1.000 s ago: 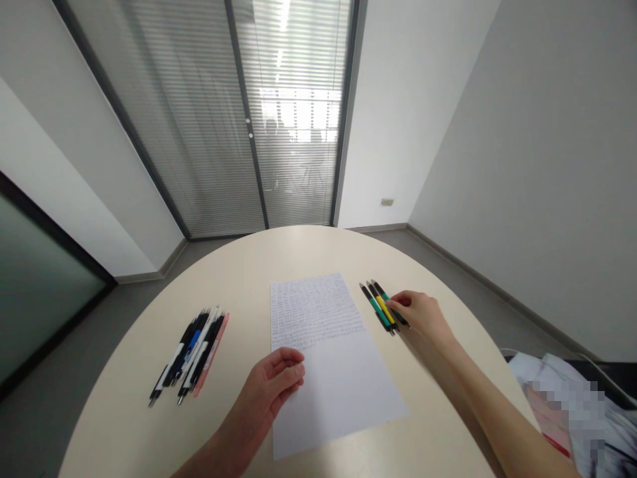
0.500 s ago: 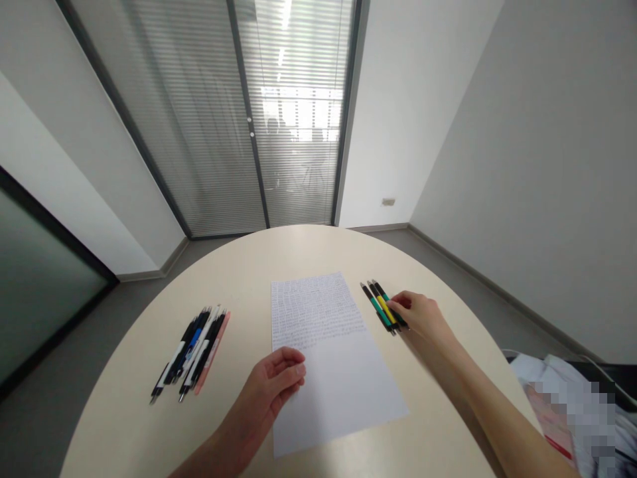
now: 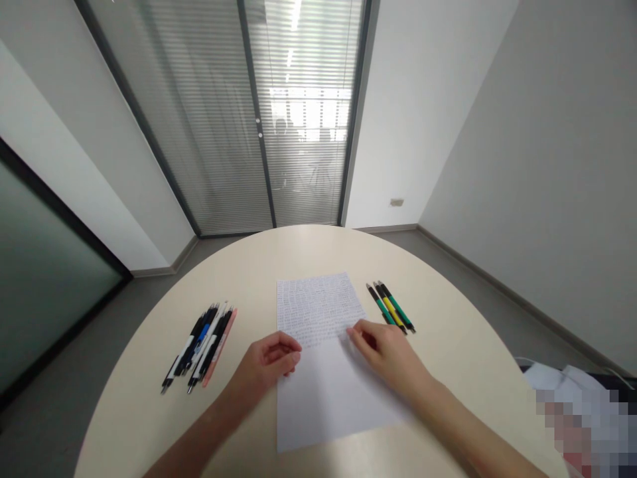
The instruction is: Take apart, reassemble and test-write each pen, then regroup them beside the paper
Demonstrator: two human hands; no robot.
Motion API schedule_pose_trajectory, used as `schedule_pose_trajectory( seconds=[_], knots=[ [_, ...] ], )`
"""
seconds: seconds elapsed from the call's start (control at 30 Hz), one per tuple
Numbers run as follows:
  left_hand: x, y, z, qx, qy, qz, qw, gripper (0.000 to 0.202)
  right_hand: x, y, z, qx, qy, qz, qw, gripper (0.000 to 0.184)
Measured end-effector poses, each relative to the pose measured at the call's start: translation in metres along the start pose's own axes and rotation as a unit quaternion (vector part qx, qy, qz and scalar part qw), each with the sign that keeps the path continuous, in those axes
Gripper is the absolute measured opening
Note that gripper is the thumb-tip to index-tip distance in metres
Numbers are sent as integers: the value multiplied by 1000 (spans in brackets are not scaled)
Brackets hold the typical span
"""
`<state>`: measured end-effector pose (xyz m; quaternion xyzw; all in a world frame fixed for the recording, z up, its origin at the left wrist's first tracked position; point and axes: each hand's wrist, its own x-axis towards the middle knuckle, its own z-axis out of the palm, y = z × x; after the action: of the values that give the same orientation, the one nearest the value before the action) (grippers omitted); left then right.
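Observation:
A sheet of paper (image 3: pixel 323 398) lies on the round table, its upper half covered in handwriting. Over its left edge hovers or rests my left hand (image 3: pixel 271 362), fingers curled loosely towards the thumb with nothing seen in them. My right hand (image 3: pixel 385 345) is above the sheet's right side, fingers bent in and no object visible between them. Just beyond it, green and yellow pens with black ends (image 3: pixel 391 307) lie side by side. At the left is a bunch of black, white and blue pens (image 3: pixel 199 348), with a pink pen (image 3: pixel 219 348) at its right side.
The round cream table (image 3: pixel 313 249) has its curved edge all around. A glass partition with blinds (image 3: pixel 219 133) stands behind it, beside white walls. White cloth-like items (image 3: pixel 572 392), partly pixelated, are at the lower right beyond the table edge.
My right hand has left the green and yellow pens and moved left over the paper. My left hand has shifted slightly up. The view has turned a little to the left.

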<state>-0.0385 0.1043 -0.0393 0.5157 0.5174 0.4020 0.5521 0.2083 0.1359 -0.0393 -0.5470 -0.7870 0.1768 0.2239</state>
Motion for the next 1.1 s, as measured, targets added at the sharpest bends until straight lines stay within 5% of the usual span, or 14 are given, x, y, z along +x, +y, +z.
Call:
schedule_pose_trajectory(
  seconds=[0.1,0.23,0.33,0.87,1.1],
  knots=[
    [8,1,-26,191,101,50,975,14,-4,-9,14,-13,-51,-40,998,36],
    [11,0,-66,521,246,66,815,21,-4,-8,16,-16,-52,-49,997,36],
    [10,-6,-85,606,248,25,755,36,-4,-7,13,-13,-45,-43,998,36],
    [13,-9,-81,676,211,-19,706,33,-3,-6,15,-7,-41,-46,998,37],
    [5,-4,-59,660,193,148,710,25,-3,-13,14,95,-30,-31,995,37]
  ],
)
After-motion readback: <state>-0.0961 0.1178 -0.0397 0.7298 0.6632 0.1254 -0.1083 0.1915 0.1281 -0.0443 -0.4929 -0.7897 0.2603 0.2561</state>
